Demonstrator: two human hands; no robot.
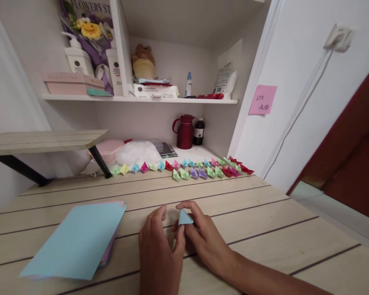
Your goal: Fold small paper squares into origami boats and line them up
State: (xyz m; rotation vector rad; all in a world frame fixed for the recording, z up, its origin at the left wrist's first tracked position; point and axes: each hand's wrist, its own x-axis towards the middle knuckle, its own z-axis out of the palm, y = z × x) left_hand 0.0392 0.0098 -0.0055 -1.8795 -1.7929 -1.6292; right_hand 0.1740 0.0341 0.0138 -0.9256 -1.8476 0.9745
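A small piece of light blue folded paper [185, 218], shaped like a triangle, is between the fingers of my right hand [204, 235]. My right index finger lies at its top and the thumb at its lower right. On the left side, my left hand [160, 246] has its thumb tip touching the paper's lower corner, while its other fingers are curved and stand apart from it. Part of the paper is hidden by the fingers. A stack of coloured paper sheets [80, 235], light blue on top, lies to the left of my hands.
Folded paper boats [194, 173] in several colours line the table's back. A wooden riser [49, 139] with black legs stands at the left. Behind are a stuffed plastic bag [138, 153], a red jug [185, 133] and a dark bottle [198, 133]. A shelf [141, 99] hangs above.
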